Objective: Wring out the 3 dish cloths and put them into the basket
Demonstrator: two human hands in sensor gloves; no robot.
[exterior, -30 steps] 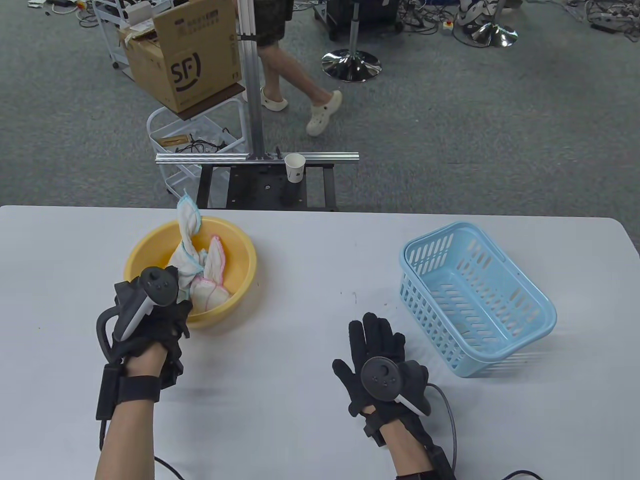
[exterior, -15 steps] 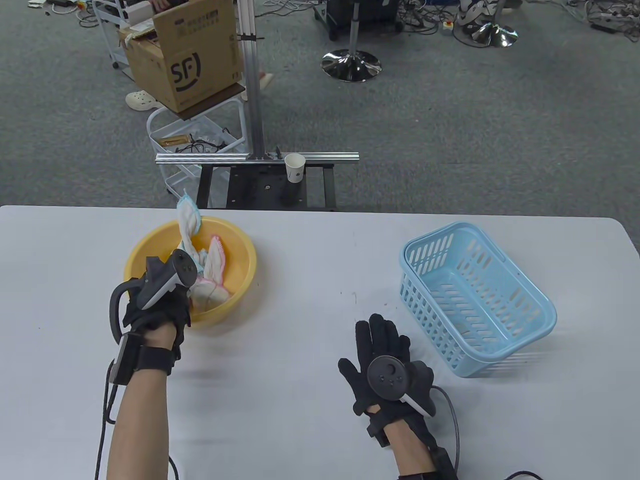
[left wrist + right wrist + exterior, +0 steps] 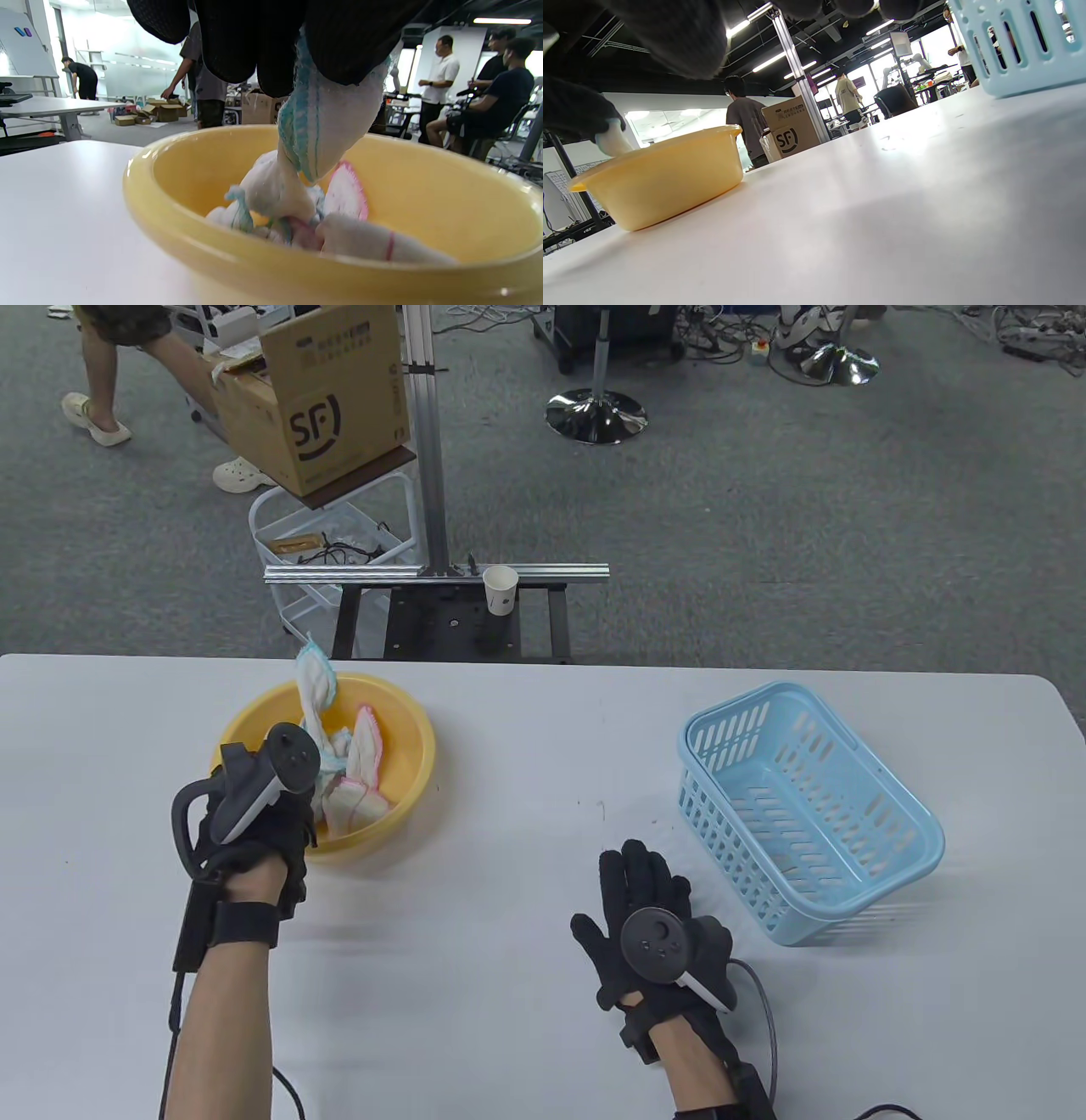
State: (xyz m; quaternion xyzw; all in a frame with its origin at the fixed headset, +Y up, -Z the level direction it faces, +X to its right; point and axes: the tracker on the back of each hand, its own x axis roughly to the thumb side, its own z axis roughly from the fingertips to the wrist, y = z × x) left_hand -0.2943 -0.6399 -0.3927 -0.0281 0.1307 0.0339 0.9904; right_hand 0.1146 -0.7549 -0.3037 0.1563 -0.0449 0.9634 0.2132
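A yellow basin (image 3: 407, 729) (image 3: 178, 169) (image 3: 661, 178) on the table's left holds the cloths. A white cloth with blue trim (image 3: 316, 687) (image 3: 322, 127) rises out of it, twisted, its tip above the far rim. A pink-trimmed cloth (image 3: 361, 780) (image 3: 345, 199) lies beside it in the basin. My left hand (image 3: 271, 823) is at the basin's near rim and its fingers (image 3: 271, 46) pinch the blue-trimmed cloth. My right hand (image 3: 640, 899) rests flat on the table, fingers straight, left of the light blue basket (image 3: 899, 814) (image 3: 1018, 42), which holds nothing.
Beyond the table's far edge stand a metal frame with a paper cup (image 3: 501, 589), a wire cart and a cardboard box (image 3: 331, 398). A person's legs (image 3: 119, 373) show at the far left of the floor.
My left hand has moved from the basin's near rim onto the blue-trimmed cloth and grips it. The right hand has barely shifted. The person walking behind has crossed to the left.
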